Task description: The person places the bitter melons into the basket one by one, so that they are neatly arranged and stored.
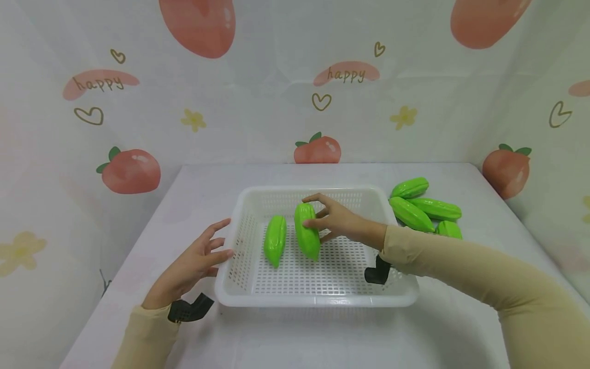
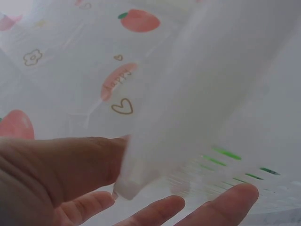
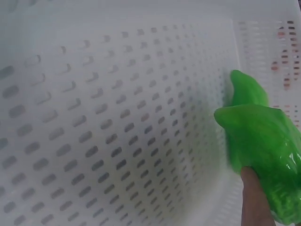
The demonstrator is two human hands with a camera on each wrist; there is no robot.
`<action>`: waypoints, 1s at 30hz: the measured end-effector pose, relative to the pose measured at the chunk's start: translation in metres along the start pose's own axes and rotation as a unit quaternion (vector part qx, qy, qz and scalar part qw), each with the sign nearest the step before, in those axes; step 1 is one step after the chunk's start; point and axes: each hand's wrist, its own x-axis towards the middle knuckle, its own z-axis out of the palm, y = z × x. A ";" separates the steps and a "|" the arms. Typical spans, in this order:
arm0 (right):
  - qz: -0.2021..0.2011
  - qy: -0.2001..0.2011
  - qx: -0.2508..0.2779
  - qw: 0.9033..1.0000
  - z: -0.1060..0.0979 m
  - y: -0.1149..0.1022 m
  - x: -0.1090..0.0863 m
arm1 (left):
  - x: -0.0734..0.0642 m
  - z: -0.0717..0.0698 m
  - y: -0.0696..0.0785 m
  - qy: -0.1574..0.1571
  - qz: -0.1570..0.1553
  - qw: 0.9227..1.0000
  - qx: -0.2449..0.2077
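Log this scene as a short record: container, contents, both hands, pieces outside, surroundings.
container: white basket, perforated, on a pale table
inside: one green piece, lying on the floor
right hand: holds another piece within the basket; floor contact unclear
left hand: at the basket's left rim, no piece held
outside: four visible pieces to the right
behind: white backdrop, fruit prints, "happy" lettering

I see a basket on the table. One fruit lies inside, left of the fruit held in the right hand. Four more fruits lie right of the basket.
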 end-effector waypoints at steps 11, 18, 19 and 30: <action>0.034 0.000 0.004 0.999 0.012 0.013 0.013 | 0.000 0.000 0.000 0.002 -0.001 1.000 -0.003; 0.044 0.002 0.021 0.999 0.017 0.017 0.020 | 0.001 0.000 0.000 0.003 -0.004 1.000 -0.007; 0.046 0.004 0.021 0.999 0.018 0.017 0.020 | 0.001 0.000 0.000 0.003 -0.004 1.000 -0.007; 0.060 0.011 0.034 0.998 0.024 0.019 0.027 | 0.001 0.001 0.001 0.001 -0.002 1.000 -0.009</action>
